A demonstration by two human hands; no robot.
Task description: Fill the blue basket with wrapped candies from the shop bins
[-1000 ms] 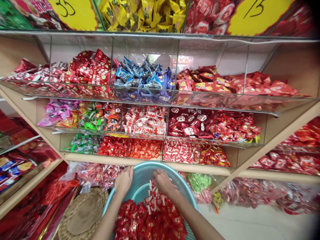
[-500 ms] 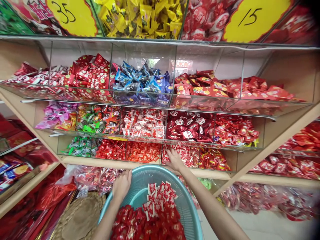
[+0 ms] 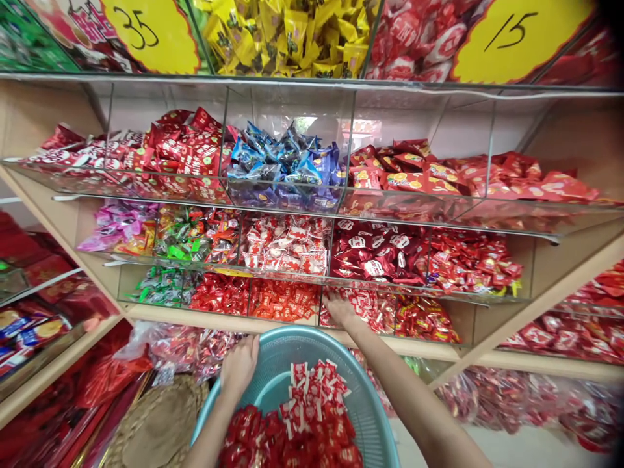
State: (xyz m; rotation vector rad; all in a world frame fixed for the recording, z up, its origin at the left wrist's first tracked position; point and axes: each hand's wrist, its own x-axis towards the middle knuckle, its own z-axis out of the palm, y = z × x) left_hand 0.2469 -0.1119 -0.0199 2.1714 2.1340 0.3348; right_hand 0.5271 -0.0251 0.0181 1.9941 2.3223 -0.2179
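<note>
My right hand reaches over the basket, its fingers down among red-and-white wrapped sweets in a low acrylic bin. Whether it grips any cannot be seen. My left hand rests on the near rim of a round teal plastic basket, apparently gripping it. Inside the basket lies a heap of red wrapped sweets, topped by red-and-white packets. The basket's lower part is hidden by the sweets and the picture's bottom edge.
Tiers of acrylic bins full of wrapped sweets stand on wooden shelving directly ahead. Yellow price signs hang above. A round woven mat sits left of the basket, and bagged sweets lie low on the right.
My right hand has moved from inside the basket forward to the low bin and stays there. My left hand remains at the rim. The view has shifted slightly.
</note>
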